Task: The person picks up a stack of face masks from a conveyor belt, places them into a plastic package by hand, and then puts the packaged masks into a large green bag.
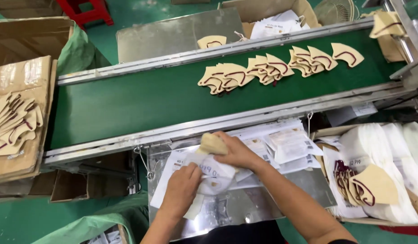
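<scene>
Head view, looking down over a metal bench set against a green conveyor belt. Right hand holds a folded beige mask, fingers clamped on it, the mask sitting at the mouth of a clear pouch with white print. Left hand grips the pouch at its near side, fingers closed on the plastic, pouch lifted slightly off the bench top. Both hands close together, nearly touching, above the middle of the bench. Under and behind the hands: a loose spread of flat printed pouches, overlapping, reaching to the belt's near rail. On the belt, upper right: a row of beige masks with dark red trim, overlapping in small clusters, one lying apart at the far right end. One more mask rests on a grey metal plate beyond the belt. Right of the bench: a box with white stacked material and a bundle of the same masks lying on top. Far left: a cardboard box with masks fanned across its lid. Floor green.
</scene>
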